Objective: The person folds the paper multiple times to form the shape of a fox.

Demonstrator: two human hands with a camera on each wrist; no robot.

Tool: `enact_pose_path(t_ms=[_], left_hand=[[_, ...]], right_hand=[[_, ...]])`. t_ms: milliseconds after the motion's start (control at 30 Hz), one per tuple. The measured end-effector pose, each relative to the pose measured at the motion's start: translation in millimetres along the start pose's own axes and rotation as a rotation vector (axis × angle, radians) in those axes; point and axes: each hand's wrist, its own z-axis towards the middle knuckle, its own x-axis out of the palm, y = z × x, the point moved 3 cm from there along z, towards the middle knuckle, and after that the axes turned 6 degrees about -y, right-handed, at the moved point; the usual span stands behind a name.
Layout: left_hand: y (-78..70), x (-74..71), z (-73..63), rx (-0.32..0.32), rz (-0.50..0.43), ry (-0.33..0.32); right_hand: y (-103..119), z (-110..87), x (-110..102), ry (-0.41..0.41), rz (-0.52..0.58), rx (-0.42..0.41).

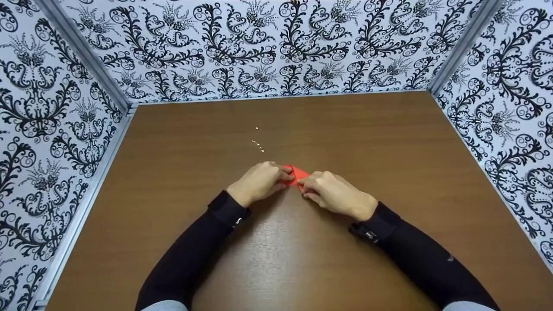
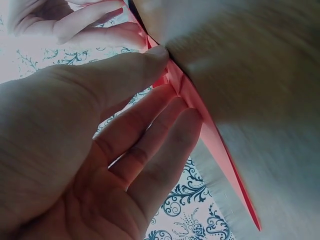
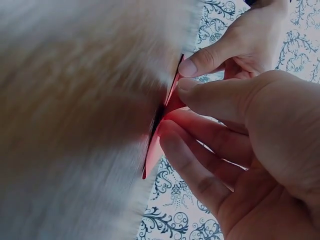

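A small piece of folded red paper (image 1: 300, 173) lies on the table in front of me, with flaps and creases showing. My left hand (image 1: 261, 180) grips its left part, thumb and fingertips on the paper. From the other side my right hand (image 1: 336, 193) holds the right part, its thumb near the left one. In the left wrist view a long, thin point of the paper (image 2: 222, 147) sticks out past the left fingers. The right wrist view shows the paper (image 3: 153, 156) edge-on against the tabletop, fingers and thumb on it. The hands cover much of the paper.
The brown wooden table (image 1: 367, 138) spreads around both hands. Beyond the hands, several small bright specks (image 1: 258, 144) show on its surface. Panels with a black-and-white scroll pattern (image 1: 276, 47) enclose the back and sides, with metal frame bars (image 1: 86, 56) at the corners.
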Motion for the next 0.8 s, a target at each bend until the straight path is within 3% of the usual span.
enact_pose_path(t_ms=[233, 433, 800], left_hand=[[-0.8, 0.4, 0.2, 0.010, 0.007, -0.012], [-0.6, -0.3, -0.5, -0.022, 0.025, -0.019], [-2.2, -0.3, -2.4, 0.024, 0.023, -0.066]], right_hand=[[-1.7, -0.2, 1.5, 0.017, 0.000, 0.010], [-1.3, -0.2, 1.5, 0.016, 0.004, 0.014], [-0.8, 0.7, -0.6, 0.022, 0.030, 0.016]])
